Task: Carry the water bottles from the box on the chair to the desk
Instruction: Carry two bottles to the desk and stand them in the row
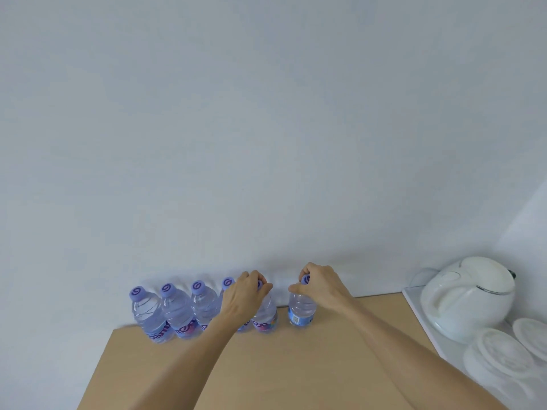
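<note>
Purple-capped water bottles (177, 312) stand upright in row on desk (296, 365), against wall (266, 128). Left hand (244, 297) grips cap of fifth bottle (265, 316). Right hand (318, 287) grips cap of sixth bottle (301, 310) (slightly apart from row). White kettle (467, 297) on tray (414, 303) at right.
</note>
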### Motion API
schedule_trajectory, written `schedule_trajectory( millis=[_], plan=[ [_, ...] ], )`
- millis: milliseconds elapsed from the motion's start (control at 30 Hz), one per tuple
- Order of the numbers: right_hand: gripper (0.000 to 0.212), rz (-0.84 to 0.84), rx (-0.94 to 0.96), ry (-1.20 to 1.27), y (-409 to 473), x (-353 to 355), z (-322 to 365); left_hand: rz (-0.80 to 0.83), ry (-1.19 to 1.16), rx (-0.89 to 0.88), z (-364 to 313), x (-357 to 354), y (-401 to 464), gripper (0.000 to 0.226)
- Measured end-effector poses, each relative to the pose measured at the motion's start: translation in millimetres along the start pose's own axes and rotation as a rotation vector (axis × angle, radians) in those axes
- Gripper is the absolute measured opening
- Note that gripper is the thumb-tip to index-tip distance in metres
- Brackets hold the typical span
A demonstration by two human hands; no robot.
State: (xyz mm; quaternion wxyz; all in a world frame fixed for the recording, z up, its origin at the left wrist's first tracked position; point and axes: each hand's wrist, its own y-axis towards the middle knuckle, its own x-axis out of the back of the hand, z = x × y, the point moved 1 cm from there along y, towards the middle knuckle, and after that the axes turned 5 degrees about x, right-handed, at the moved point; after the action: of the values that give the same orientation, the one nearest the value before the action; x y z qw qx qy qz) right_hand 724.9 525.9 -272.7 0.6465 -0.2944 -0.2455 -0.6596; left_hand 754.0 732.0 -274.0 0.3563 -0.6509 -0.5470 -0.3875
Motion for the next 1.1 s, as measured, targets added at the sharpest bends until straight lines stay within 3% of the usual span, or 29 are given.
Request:
schedule_trajectory(
  millis=[267,467,633,767,833,933,1000,1100],
  plan=[
    [0.027,0.014,0.084,0.006,18.3,-19.5,-2.5,-0.003,-0.040,-0.022,8.4,-15.1,5.6,0.026],
    [0.023,-0.018,0.131,0.115,18.9,-27.7,-11.4,0.015,-0.343,-0.041,18.1,-27.0,-1.3,0.027],
    [0.050,-0.035,0.096,0.281,-6.8,-39.2,-38.3,-0.018,-0.643,0.106,40.0,-54.9,-37.7,0.035],
    [0.073,0.033,0.073,0.296,-18.2,-53.4,-59.9,0.133,-0.624,0.311,65.9,-89.8,-62.3,0.017],
    [0.070,0.022,-0.038,0.316,-15.6,-59.0,-68.1,0.299,-0.618,0.358,71.3,-103.1,-65.8,0.002],
    [0.044,0.092,-0.204,0.259,-11.6,-67.1,-81.0,0.471,-0.560,0.325,67.1,-113.4,-65.9,0.012],
    [0.035,0.183,-0.227,0.181,-11.9,-75.0,-85.6,0.513,-0.557,0.311,59.7,-114.0,-60.7,0.016],
    [0.024,0.188,-0.248,0.149,-10.6,-86.4,-87.2,0.496,-0.590,0.306,50.0,-111.3,-49.4,0.029]
  ],
)
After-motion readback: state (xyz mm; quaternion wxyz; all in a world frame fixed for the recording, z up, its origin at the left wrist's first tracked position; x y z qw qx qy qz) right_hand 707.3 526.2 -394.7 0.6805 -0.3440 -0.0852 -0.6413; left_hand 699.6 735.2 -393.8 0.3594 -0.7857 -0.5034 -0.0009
